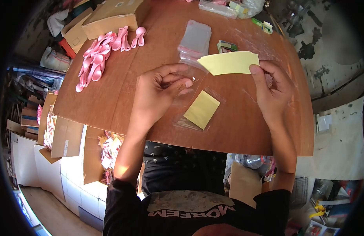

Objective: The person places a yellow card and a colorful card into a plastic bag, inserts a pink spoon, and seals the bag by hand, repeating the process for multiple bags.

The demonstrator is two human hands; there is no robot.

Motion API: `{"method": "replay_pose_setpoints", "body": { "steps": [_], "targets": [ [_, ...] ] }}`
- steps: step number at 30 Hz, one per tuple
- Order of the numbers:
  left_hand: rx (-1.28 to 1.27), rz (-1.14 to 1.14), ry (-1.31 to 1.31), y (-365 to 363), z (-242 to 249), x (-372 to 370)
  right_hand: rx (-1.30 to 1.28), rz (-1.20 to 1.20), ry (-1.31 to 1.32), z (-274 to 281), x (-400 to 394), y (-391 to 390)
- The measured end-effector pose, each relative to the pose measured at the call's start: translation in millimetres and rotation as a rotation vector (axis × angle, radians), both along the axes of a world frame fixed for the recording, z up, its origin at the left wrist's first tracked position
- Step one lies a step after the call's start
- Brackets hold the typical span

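Observation:
My right hand [272, 80] pinches a fanned stack of pale yellow cards [231, 63] by its right end, held above the table. My left hand [162, 84] is closed, thumb against curled fingers, on what looks like a clear plastic bag [195, 74]; the film is faint and mostly hidden by the fingers. Between my hands and nearer to me, a yellow card [202, 110] lies in or on a clear bag on the table. Just beyond my left hand rests a stack of clear plastic bags [195, 37]. A small green box [227, 46] stands partly behind the cards.
Pink plastic spoons [96, 63] lie heaped on the left of the brown wooden table [119, 102]. A cardboard box [115, 17] sits at the far left edge. Plastic packs [219, 8] lie at the far edge. Open cartons [91, 153] with packed goods stand below on the left.

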State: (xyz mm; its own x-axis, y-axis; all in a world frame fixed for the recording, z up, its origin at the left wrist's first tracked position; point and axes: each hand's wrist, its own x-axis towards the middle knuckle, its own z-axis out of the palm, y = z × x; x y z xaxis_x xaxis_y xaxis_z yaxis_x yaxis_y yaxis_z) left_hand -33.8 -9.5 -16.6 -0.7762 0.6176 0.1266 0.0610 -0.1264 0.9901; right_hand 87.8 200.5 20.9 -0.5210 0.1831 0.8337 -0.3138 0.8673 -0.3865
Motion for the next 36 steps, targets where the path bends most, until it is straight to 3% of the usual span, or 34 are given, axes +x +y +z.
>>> {"method": "replay_pose_setpoints", "body": {
  "steps": [4, 6, 7, 9, 10, 12, 14, 16, 20, 23, 30, 32, 34, 35, 36],
  "targets": [
    [-0.058, -0.004, 0.107, 2.1, -4.2, 0.1, 0.225, -0.122, 0.099, 1.4, -18.7, 20.9],
    [-0.006, -0.01, 0.082, 3.1, -4.3, 1.9, 0.65, -0.315, 0.158, -11.3, -38.7, 58.0],
    [0.043, -0.01, 0.055, 3.6, -4.3, 3.2, 0.651, -0.323, 0.155, -22.2, -47.1, 73.8],
    [0.022, -0.007, 0.077, 4.3, -10.0, 4.7, 0.702, -0.277, -0.183, -48.0, -58.7, 98.2],
    [0.008, 0.009, 0.106, 5.7, -10.9, 2.1, 0.712, -0.275, -0.174, -55.0, -59.9, 104.4],
    [0.016, 0.024, 0.087, 4.8, -12.6, -1.6, 0.32, -0.121, -0.404, -62.0, -60.6, 98.0],
    [0.013, 0.046, 0.062, 2.8, -15.5, -4.0, 0.323, -0.138, -0.36, -46.8, -49.3, 76.2],
    [0.021, 0.024, 0.034, 3.6, -17.1, -5.0, -0.173, -0.056, -0.172, -31.6, -35.8, 44.3],
    [-0.015, 0.008, 0.031, 4.4, -15.1, -1.7, -0.199, 0.175, -0.09, -7.1, -14.1, 8.0],
    [-0.012, -0.102, 0.086, 3.6, -10.2, 2.5, -0.43, 0.338, -0.133, -7.8, -16.4, -3.1],
    [-0.057, -0.092, 0.244, 0.2, -8.1, 5.7, -0.339, 0.301, -0.408, -13.7, -15.3, 6.4],
    [-0.105, -0.144, 0.284, 1.8, -3.6, 9.7, -0.034, 0.339, -0.328, -15.6, -19.3, 2.2],
    [-0.109, 0.026, 0.673, 5.6, -1.4, 16.8, 0.03, 0.329, -0.28, -11.0, -18.4, -10.0],
    [0.003, 0.232, 0.848, 9.7, 6.5, 22.8, 0.013, 0.249, -0.274, -7.6, -15.4, -14.9],
    [0.003, 0.229, 0.848, 5.4, 3.6, 25.7, -0.005, 0.169, -0.268, -6.3, -12.8, -17.4]
  ]
}}
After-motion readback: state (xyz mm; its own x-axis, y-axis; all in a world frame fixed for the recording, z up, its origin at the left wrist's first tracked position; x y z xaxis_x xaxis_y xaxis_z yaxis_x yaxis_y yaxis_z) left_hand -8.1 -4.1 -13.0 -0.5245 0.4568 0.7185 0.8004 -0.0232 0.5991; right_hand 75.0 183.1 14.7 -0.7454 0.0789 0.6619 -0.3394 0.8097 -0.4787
